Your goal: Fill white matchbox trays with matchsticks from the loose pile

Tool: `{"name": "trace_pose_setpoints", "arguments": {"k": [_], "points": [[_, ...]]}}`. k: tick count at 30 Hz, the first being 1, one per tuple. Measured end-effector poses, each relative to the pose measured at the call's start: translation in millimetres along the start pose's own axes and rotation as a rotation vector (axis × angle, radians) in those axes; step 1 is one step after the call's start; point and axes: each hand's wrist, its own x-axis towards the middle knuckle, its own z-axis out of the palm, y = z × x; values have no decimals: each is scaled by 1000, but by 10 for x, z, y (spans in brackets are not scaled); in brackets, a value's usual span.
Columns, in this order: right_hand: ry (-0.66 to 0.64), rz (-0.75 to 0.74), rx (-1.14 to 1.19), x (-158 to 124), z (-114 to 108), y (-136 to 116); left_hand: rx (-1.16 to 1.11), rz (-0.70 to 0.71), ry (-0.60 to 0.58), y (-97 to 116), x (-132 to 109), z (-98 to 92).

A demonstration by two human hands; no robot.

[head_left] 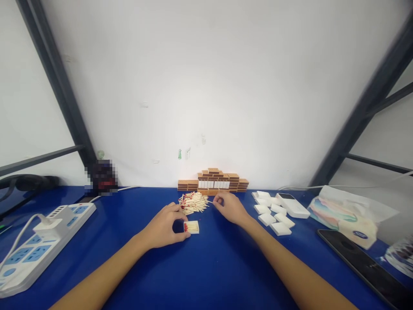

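Observation:
A small white matchbox tray [195, 233] lies on the blue table, partly filled with red-headed matches. My left hand [165, 226] grips the tray's left end between thumb and fingers. Just behind it is a loose pile of matches [194, 202], most of the red heads toward the left. At the pile's right edge, my right hand [230, 208] is closed in a pinch on a single match [210, 202], whose pale stick points left out of the fingertips.
Stacked brown matchboxes [213, 185] stand against the wall behind the pile. To the right are several white trays [267, 219], a white device [293, 206], a tissue pack [345, 215] and a black phone [361, 262]. A power strip [41, 254] lies at left.

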Motion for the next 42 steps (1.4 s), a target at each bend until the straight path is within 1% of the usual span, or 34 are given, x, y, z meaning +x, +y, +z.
{"name": "trace_pose_setpoints", "arguments": {"k": [2, 5, 8, 11, 15, 18, 20, 21, 23, 27, 30, 34, 42], "points": [[-36, -6, 13, 12, 9, 36, -2, 7, 5, -7, 2, 11], [-74, -33, 31, 30, 109, 48, 0, 18, 5, -16, 3, 33], [-81, -52, 1, 67, 223, 46, 18, 17, 0, -21, 3, 35], [-117, -59, -37, 97, 259, 38, 58, 23, -8, -19, -4, 5], [-145, -49, -143, 76, 150, 26, 62, 24, -13, -18, -19, -23], [-103, -33, -254, 35, 7, -1, 26, 15, -11, -10, -21, -1], [-61, -44, -276, 2, -67, -53, 7, 10, -4, 1, -18, 21], [-50, -59, -259, -18, -86, -93, 2, 6, -3, 8, -16, 29], [-71, -118, -175, -71, -84, -200, 1, -6, 2, 17, -14, 35], [-210, -270, -10, -216, 42, -443, 0, -19, 11, 5, -17, 25], [-275, -295, -23, -305, 144, -549, -6, -13, 7, -12, -19, 24], [-299, -306, -50, -344, 191, -567, -3, 3, 11, -13, -14, 29], [-307, -320, -8, -334, 156, -565, -53, 23, 14, 2, -13, 14]]}}
